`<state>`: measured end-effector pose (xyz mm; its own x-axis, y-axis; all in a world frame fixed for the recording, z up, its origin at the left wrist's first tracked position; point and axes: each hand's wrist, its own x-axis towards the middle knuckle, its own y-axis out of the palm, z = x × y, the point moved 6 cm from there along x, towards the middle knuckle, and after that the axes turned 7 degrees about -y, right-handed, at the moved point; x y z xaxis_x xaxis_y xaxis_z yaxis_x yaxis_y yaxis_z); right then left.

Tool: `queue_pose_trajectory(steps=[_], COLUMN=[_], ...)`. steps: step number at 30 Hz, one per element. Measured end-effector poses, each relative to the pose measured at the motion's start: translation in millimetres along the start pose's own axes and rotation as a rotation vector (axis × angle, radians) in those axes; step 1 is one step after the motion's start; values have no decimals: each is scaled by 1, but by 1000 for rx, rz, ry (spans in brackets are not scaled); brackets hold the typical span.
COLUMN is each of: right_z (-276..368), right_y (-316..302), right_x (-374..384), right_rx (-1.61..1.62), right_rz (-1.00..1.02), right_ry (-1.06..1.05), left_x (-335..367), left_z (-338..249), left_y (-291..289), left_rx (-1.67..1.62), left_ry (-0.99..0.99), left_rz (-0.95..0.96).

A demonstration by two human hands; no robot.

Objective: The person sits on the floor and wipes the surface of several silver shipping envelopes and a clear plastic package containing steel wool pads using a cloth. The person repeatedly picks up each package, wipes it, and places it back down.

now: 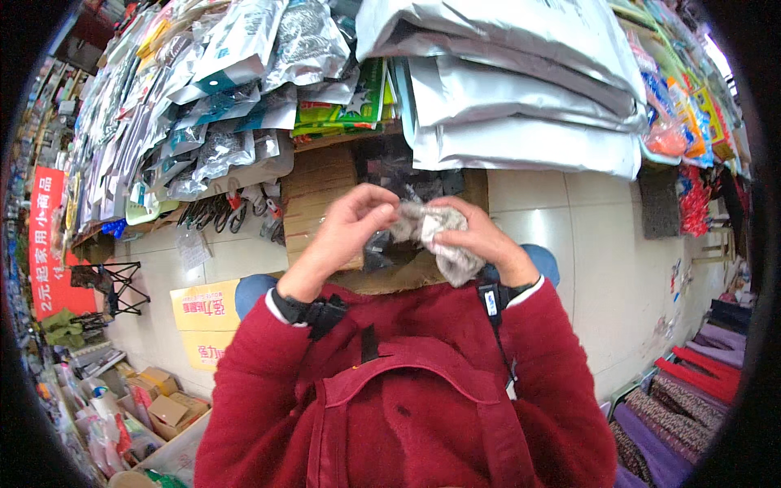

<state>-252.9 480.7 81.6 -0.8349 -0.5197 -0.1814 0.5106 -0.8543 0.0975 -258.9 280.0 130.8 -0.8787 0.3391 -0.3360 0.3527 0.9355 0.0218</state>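
Note:
A crumpled, mottled grey-white cloth (458,263) is held up in front of my chest. My right hand (482,242) is closed around it, with the thumb pressed on top and a loose end hanging below the palm. At the cloth's other end, the fingers of my left hand (358,221) are bent together in a pinch. That left end is slightly blurred. Beneath both hands is a cardboard box (317,191), and dark, shiny plastic-wrapped items (389,172) show inside it. What exactly those items are, I cannot tell.
Stacked silver bags (521,89) overhang the box at the far right. Clear packets of metal scourers (305,41) crowd the far left. Scissors (237,213) hang below them. On the tiled floor lies a yellow cardboard sheet (202,305); folded purple textiles (651,439) fill the near right.

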Motion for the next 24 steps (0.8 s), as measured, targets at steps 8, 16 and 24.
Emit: queue_pose_trajectory(steps=[8, 16, 24], right_z=[90, 147, 159], right_y=[-1, -52, -60], right_x=[-33, -34, 3], right_rx=[395, 339, 841], right_rz=[-23, -164, -103], right_ry=[-394, -298, -423], left_x=[-4, 109, 156], left_z=[-171, -208, -203], left_y=[-39, -49, -29], left_rx=[-249, 72, -110], left_ry=[472, 87, 73], left_rz=[-196, -248, -75])
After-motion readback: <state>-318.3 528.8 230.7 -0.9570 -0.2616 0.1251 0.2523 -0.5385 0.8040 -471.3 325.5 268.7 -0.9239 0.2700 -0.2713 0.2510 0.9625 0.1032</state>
